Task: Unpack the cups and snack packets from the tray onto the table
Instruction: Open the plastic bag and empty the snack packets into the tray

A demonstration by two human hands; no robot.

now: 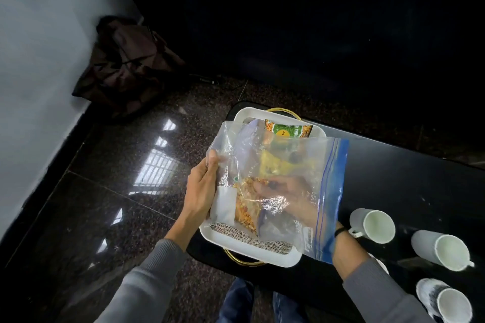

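Observation:
A white tray (246, 252) with gold handles stands on the black table (393, 181). Over it I hold a clear zip bag (309, 165) with a blue seal strip. My left hand (202, 186) grips the bag's closed left edge. My right hand (286, 196) is inside the bag through its open end, fingers curled on an orange snack packet (246, 204). A yellow packet (278, 165) lies in the bag too. A green snack packet (288, 130) rests in the far end of the tray. Three white cups (372, 225) (443, 250) (446, 301) stand on the table at the right.
A woven mat (252, 240) lines the tray bottom. The table's left edge runs just beyond the tray, with polished stone floor (126, 191) below. A dark bag (126, 65) sits on the floor against the wall. My knees (252, 301) are under the table's near edge.

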